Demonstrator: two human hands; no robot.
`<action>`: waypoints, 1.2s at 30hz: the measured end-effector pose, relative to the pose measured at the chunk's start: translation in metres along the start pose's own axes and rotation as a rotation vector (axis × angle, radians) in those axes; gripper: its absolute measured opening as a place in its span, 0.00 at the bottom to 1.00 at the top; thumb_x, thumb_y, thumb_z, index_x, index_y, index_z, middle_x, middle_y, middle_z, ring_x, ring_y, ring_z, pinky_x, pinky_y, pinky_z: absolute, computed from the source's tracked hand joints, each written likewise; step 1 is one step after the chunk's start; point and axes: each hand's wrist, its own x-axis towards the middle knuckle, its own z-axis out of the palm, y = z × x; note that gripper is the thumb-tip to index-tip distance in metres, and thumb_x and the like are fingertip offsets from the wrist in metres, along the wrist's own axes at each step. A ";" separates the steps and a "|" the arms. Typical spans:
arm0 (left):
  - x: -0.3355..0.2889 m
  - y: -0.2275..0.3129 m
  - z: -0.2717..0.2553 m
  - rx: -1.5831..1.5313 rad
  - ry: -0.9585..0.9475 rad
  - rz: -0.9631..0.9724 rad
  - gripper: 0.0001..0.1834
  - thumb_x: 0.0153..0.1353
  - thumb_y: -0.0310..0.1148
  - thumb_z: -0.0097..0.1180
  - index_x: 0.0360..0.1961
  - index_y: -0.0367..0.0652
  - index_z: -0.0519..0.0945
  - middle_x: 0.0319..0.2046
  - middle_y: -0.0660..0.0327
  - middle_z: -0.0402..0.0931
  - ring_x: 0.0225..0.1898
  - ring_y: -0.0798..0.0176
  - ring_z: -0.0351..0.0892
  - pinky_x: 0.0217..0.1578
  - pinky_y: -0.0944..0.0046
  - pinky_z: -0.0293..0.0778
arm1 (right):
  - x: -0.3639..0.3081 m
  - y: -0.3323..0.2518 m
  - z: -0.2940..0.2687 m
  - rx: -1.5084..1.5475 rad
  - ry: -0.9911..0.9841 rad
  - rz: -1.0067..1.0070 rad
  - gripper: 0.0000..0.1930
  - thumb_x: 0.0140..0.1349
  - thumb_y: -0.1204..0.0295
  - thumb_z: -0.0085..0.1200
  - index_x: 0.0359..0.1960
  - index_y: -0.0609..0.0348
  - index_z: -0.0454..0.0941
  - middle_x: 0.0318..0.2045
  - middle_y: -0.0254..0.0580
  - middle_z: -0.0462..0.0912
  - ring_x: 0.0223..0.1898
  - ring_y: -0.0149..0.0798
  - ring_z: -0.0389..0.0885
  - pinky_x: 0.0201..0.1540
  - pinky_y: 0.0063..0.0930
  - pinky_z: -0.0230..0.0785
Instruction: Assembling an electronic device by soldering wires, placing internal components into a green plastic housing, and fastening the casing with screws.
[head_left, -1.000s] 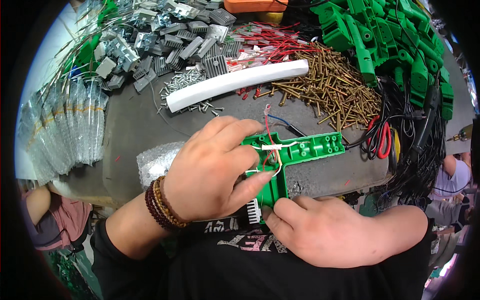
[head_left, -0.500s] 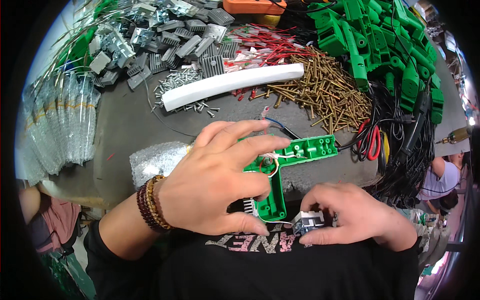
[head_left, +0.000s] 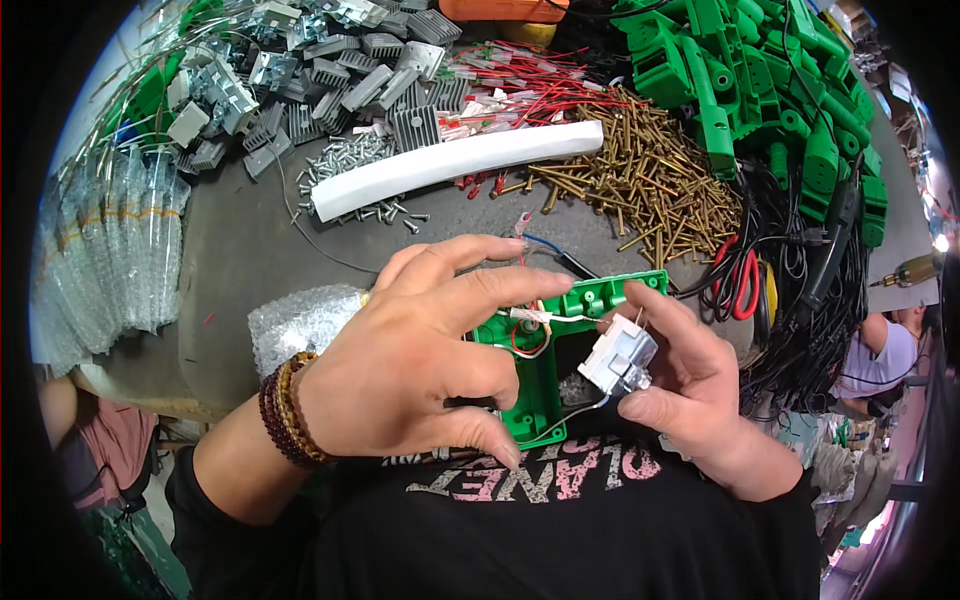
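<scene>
My left hand (head_left: 420, 345) arches over a green plastic housing half (head_left: 543, 400) with its fingers spread. Its fingers reach the housing's upper arm and its thumb lies by the lower part; the contact under the palm is hidden. Inside the housing run red and white wires (head_left: 535, 330), one in a clear sleeve. Between the thumb and fingers of my right hand (head_left: 695, 385) is a small white plastic block with a metal bracket (head_left: 617, 358), raised beside the housing. A thin pale wire (head_left: 570, 418) joins this block to the housing's lower end.
Heat sinks (head_left: 415, 128), silver screws (head_left: 350, 160), red-wired parts (head_left: 520, 80) and brass screws (head_left: 660, 190) lie in heaps behind a curved white strip (head_left: 460, 165). Green housings (head_left: 740, 80) and black cables (head_left: 800, 340) crowd the right. Bubble-wrap bags (head_left: 120, 240) lie left.
My right hand has lifted the white block up from low by my shirt to beside the housing's upper arm and turned it. My left hand has shifted slightly left with the housing.
</scene>
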 end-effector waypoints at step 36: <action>-0.003 -0.001 -0.004 0.049 0.004 -0.092 0.30 0.31 0.60 0.79 0.24 0.46 0.82 0.61 0.45 0.72 0.65 0.33 0.64 0.64 0.37 0.58 | 0.010 0.000 0.027 -1.095 -0.251 -0.652 0.08 0.57 0.71 0.56 0.35 0.61 0.81 0.31 0.44 0.79 0.36 0.47 0.83 0.33 0.40 0.76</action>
